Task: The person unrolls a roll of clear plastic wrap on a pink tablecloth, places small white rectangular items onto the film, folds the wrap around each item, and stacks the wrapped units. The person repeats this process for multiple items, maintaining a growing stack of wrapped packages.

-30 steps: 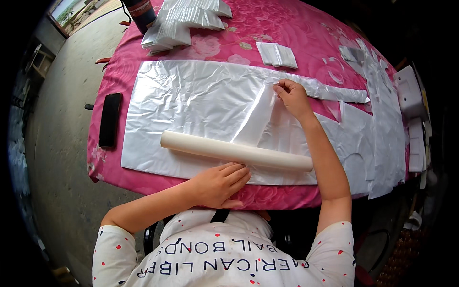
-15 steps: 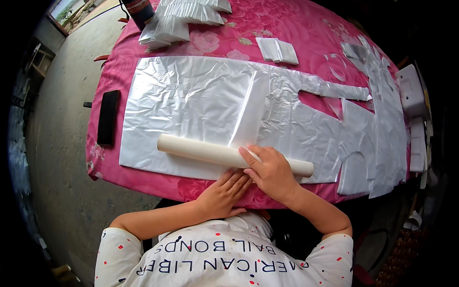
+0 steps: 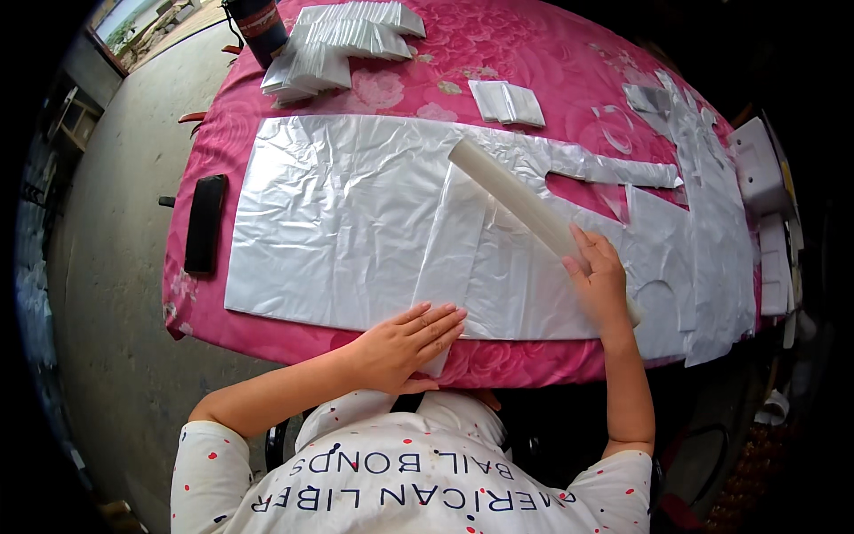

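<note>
Right hand [image 3: 603, 278] grips white tube [image 3: 516, 198]; left hand [image 3: 400, 345] lies flat; smartphone [image 3: 205, 224], frame left; folded plastic packets [image 3: 342, 40], upper left.

I count two hands in all: one left hand [image 3: 405, 344] at lower centre, one right hand [image 3: 600, 280] right of centre. One pale rod [image 3: 516, 198] is mid-frame, one black phone [image 3: 205, 224] at left, one dark tumbler [image 3: 259, 32] at upper left. Folded packets make two groups, one upper left [image 3: 309, 69], one top centre [image 3: 507, 103], too overlapped to number singly. Two white box-like objects [image 3: 760, 169] are at the right edge.
</note>
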Motion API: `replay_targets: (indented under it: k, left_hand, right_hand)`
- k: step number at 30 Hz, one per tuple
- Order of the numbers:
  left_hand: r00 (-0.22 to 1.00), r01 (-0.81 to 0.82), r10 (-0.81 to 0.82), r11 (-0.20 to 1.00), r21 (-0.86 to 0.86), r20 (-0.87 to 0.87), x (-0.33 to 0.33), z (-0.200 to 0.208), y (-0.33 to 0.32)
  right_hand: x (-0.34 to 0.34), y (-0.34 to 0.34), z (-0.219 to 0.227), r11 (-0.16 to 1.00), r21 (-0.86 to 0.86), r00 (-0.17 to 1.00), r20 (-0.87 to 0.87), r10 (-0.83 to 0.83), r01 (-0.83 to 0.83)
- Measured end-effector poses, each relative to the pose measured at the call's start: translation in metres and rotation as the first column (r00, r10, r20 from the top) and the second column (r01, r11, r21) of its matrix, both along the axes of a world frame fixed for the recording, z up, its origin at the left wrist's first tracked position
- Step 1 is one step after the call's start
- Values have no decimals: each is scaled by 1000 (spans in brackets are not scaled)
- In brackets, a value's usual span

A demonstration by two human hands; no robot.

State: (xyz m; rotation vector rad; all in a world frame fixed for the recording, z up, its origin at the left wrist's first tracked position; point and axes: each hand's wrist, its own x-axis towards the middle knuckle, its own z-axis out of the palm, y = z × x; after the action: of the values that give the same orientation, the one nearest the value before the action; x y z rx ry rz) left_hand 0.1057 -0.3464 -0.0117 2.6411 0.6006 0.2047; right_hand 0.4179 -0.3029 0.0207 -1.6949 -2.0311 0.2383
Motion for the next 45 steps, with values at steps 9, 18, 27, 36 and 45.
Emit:
replay_targets:
  k: [9, 18, 27, 36, 45]
  left_hand:
    - [974, -110, 158, 957, 269, -164, 23, -23, -40]
    - [982, -13, 73, 945, 327, -174, 18, -21, -36]
    - [981, 144, -162, 976, 163, 105, -16, -20, -22]
    - [930, 44, -94, 988, 147, 354, -20, -15, -15]
    - [961, -255, 242, 963, 86, 137, -9, -11, 1]
  right_hand:
    - [-81, -22, -14, 906, 28, 906, 30, 422, -423]
    - [-83, 87, -37, 929, 281, 966, 157, 204, -242]
    - [-99, 9, -28, 736, 61, 725, -131, 676, -675]
    - [-96, -23, -22, 715, -58, 713, -170, 681, -697]
    - [-103, -35, -37, 831, 70, 819, -142, 556, -552]
